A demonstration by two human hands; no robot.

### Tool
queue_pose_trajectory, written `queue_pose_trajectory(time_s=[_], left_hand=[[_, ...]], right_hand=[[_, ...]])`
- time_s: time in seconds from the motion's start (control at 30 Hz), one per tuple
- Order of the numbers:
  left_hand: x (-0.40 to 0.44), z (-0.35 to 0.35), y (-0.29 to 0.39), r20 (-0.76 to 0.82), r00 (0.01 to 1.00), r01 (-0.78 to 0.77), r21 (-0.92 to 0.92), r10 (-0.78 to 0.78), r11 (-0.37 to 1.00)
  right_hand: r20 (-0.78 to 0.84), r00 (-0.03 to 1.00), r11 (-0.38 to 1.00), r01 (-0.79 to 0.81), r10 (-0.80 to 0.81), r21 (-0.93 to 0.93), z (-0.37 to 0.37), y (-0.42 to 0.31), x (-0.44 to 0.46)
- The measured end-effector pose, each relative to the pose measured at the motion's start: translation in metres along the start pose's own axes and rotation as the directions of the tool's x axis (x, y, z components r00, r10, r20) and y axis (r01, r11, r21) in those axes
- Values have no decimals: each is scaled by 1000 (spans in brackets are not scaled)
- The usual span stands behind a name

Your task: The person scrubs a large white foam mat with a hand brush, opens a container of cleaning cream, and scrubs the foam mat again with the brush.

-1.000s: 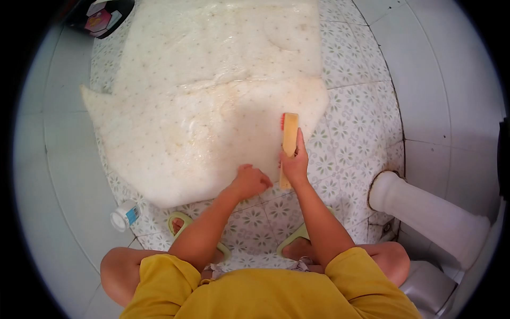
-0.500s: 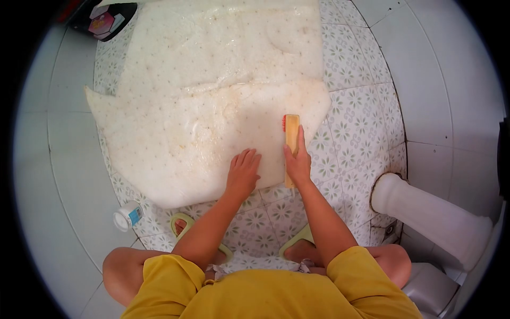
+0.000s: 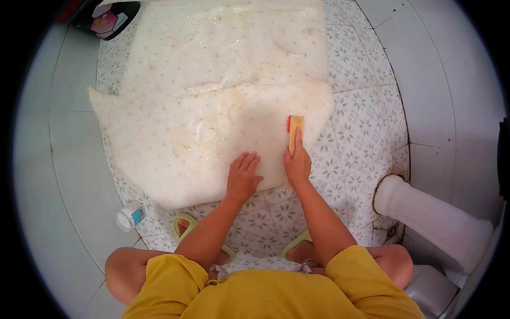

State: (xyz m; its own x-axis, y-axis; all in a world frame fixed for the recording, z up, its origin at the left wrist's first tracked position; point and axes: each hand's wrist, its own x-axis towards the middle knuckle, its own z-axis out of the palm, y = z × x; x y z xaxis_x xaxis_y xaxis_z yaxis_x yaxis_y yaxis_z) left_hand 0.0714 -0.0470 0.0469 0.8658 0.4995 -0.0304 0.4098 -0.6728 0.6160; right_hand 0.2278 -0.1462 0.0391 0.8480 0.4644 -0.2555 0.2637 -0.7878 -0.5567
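Observation:
A large wet off-white sheet or mat (image 3: pixel 175 127) with small dots and brownish stains lies spread over the floor, a fold running across its middle. My right hand (image 3: pixel 298 164) grips a wooden scrubbing brush (image 3: pixel 296 130) near the sheet's right edge. The brush is tilted on its side, its red bristles facing left; the lower part of its handle is mostly hidden by my hand. To the left, my left hand (image 3: pixel 243 175) rests flat on the sheet near its front edge, fingers stretched out and holding nothing.
A white tub (image 3: pixel 130 215) with a blue label lies at the lower left by the wall. A white pedestal (image 3: pixel 433 220) stands at right. A dark container (image 3: pixel 109 21) is at the upper left. Patterned tiles (image 3: pixel 361 119) surround the sheet; green slippers (image 3: pixel 183 223) are on my feet.
The view has shifted slightly. My right hand has turned a little around the brush, covering more of its lower end. My left hand stays on the sheet with its fingers slightly shifted.

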Motion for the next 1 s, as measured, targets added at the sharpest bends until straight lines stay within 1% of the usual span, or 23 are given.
queue_pose_trajectory(time_s=[0.03,0.1,0.17,0.2,0.27,0.3,0.37,0.43,0.5,0.53,0.6,0.63,0.7,0.73,0.8,0.93,1.0], left_hand=[[1,-1,0,8,1000,-8,8,8,1000],[-1,0,-3,17,1000,-13,17,13,1000],[-4,7,-9,19,997,-77,84,75,994],[-6,8,-10,19,997,-77,84,76,994],[-11,11,-12,-25,999,31,203,-26,979],[-10,8,-12,-25,999,31,203,-26,979],[-6,3,-14,-105,992,87,233,-64,969],[-4,4,-17,-93,994,82,238,-61,968],[-4,3,-19,-81,995,81,247,-62,966],[-5,1,-19,-70,996,75,224,-60,972],[-5,-3,-21,-59,997,69,200,-59,977],[-6,-7,-24,-31,998,57,193,-51,979],[-6,-9,-26,-4,999,45,186,-45,982],[-6,-9,-26,-3,999,54,164,-54,985],[-6,-9,-25,-1,998,63,141,-63,988],[-6,-10,-25,-20,998,63,133,-61,989],[-6,-10,-26,-17,998,63,125,-61,990]], right_hand=[[0,1000,1000,0,0,-1,-2,-1,1],[13,1000,996,-13,14,-90,-6,-4,5],[32,999,995,-26,29,-92,-7,-8,8],[49,998,995,-40,45,-95,-9,-11,10],[55,997,993,-56,62,-104,-13,-16,12],[63,995,991,-72,80,-111,-13,-18,13],[44,995,989,-87,93,-120,-11,-16,14],[25,994,986,-102,106,-129,-10,-16,15],[45,989,988,-139,142,-67,-9,-18,17],[47,989,988,-138,141,-65,-11,-20,19],[145,976,976,-181,163,124,-14,-21,22],[147,976,975,-181,162,125,-12,-19,24],[94,993,976,-93,76,198,-11,-19,26],[94,993,976,-93,75,198,-11,-21,25],[174,965,950,-230,195,212,-13,-26,23],[195,948,942,-285,250,177,-14,-30,20],[74,979,981,-192,190,20,-10,-24,17]])
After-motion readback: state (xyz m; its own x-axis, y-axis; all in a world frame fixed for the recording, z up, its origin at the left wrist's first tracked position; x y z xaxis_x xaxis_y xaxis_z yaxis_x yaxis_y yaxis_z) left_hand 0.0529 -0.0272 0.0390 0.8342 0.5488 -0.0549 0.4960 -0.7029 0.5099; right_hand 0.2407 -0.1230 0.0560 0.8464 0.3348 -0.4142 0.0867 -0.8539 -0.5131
